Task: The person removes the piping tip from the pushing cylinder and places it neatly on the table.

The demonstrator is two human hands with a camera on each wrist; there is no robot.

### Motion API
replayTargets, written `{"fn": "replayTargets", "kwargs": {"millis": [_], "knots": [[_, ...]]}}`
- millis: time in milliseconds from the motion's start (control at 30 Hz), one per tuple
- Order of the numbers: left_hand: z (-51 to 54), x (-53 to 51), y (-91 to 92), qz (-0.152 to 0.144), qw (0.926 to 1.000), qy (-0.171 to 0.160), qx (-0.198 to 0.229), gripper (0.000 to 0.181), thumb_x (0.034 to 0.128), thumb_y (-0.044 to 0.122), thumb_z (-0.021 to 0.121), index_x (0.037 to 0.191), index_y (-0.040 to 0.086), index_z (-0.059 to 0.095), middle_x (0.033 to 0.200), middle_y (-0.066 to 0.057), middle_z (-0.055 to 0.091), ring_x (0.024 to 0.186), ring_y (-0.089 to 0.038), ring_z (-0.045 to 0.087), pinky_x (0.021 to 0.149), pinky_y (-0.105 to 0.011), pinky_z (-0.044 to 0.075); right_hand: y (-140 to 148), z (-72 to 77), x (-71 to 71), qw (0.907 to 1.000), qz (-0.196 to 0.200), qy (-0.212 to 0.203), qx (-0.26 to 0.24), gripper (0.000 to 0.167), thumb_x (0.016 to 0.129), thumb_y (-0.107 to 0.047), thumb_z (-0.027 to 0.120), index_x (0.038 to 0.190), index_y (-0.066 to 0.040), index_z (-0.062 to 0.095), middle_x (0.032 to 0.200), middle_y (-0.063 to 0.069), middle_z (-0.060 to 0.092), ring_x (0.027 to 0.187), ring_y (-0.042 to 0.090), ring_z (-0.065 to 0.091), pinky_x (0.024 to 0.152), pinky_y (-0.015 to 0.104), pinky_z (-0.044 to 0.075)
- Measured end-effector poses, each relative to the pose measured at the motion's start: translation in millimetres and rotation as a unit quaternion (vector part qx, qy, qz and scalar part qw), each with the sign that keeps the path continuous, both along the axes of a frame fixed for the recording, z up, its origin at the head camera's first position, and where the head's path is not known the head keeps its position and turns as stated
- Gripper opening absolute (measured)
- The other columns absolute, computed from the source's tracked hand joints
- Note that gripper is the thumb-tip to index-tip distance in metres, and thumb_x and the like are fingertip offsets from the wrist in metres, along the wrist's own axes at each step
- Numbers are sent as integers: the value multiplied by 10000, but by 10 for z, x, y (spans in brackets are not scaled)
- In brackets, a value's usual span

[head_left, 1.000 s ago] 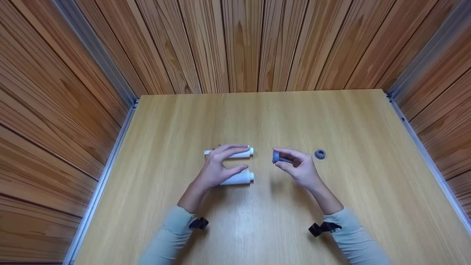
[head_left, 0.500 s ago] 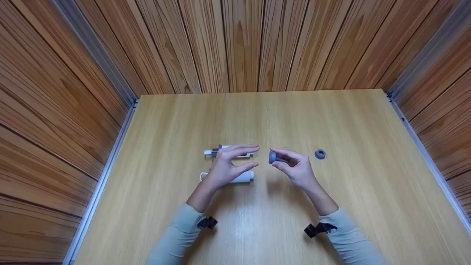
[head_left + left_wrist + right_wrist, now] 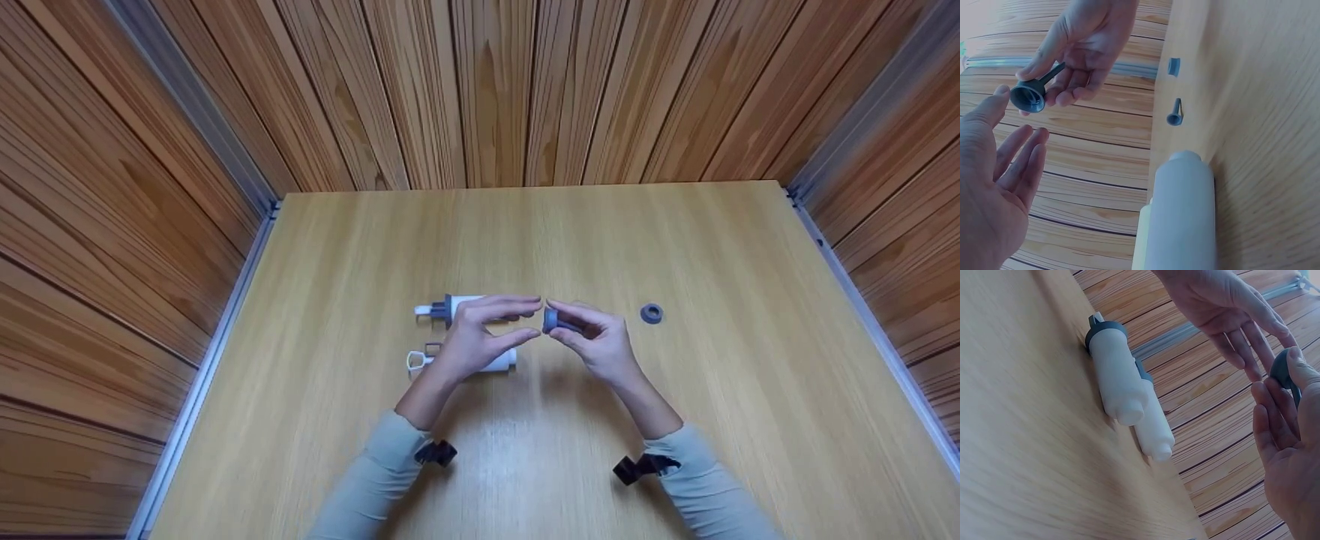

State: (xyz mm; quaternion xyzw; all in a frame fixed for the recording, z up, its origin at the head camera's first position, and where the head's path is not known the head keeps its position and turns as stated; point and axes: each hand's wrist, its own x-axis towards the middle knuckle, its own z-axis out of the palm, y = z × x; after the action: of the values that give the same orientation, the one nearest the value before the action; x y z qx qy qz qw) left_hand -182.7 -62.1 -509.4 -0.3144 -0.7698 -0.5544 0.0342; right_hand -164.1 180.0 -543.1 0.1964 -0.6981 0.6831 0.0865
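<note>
My right hand [image 3: 604, 346] pinches a dark blue-grey funnel-like piece [image 3: 551, 320] above the table. The left wrist view shows its round hollow mouth [image 3: 1028, 97] and a thin stem running back into the fingers. Facing it, my left hand [image 3: 484, 341] has its fingers extended, thumb apart, with the tips close to the mouth's rim; whether they touch I cannot tell. Beneath the left hand lie two white cylinders, partly covered: the far cylinder [image 3: 463, 301] has a dark collar, the near cylinder [image 3: 501, 363] a white loop handle [image 3: 417, 361].
A dark ring [image 3: 652, 313] lies on the wooden table [image 3: 750, 390] to the right. A second small funnel-like piece [image 3: 1175, 114] shows in the left wrist view. Wooden plank walls [image 3: 495, 90] enclose the back and sides.
My left hand has moved right, uncovering more of the cylinders' left ends. The right hand has shifted slightly left with the funnel-like piece, so the hands are now nearly together.
</note>
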Motion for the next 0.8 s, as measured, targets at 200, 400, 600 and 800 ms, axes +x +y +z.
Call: {"fn": "replayTargets", "kwargs": {"millis": [200, 400, 600, 800], "knots": [[3, -1, 32, 86, 9999, -101, -32, 350, 1016, 177, 852, 1361, 137, 818, 1434, -83, 805, 1297, -279, 788, 1081, -423, 666, -27, 10, -5, 9999, 40, -26, -153, 409, 959, 193, 727, 1360, 114, 734, 1214, -149, 831, 1119, 19, 788, 966, 178, 646], [-15, -22, 57, 83, 10000, 49, 8, 323, 996, 183, 872, 1314, 132, 844, 1338, -75, 847, 1207, -261, 827, 1061, -368, 670, -45, 12, -17, 9993, 230, 17, -300, 408, 951, 188, 743, 1356, 161, 710, 1215, -124, 834, 1131, 21, 793, 950, 181, 653], [-14, -28, 60, 94, 9999, 22, 44, 305, 997, 206, 872, 1297, 155, 853, 1307, -52, 858, 1201, -236, 829, 1059, -361, 668, -39, -1, -21, 9994, 257, 82, -221, 405, 968, 176, 735, 1371, 145, 712, 1240, -127, 832, 1142, 25, 794, 953, 180, 652], [-18, -29, 55, 63, 9999, -40, 88, 297, 1003, 200, 869, 1295, 151, 852, 1320, -66, 850, 1205, -255, 827, 1052, -448, 678, -15, -10, -14, 9988, 372, 89, -313, 430, 964, 188, 730, 1390, 127, 713, 1282, -130, 833, 1168, 28, 799, 985, 191, 648]]}}
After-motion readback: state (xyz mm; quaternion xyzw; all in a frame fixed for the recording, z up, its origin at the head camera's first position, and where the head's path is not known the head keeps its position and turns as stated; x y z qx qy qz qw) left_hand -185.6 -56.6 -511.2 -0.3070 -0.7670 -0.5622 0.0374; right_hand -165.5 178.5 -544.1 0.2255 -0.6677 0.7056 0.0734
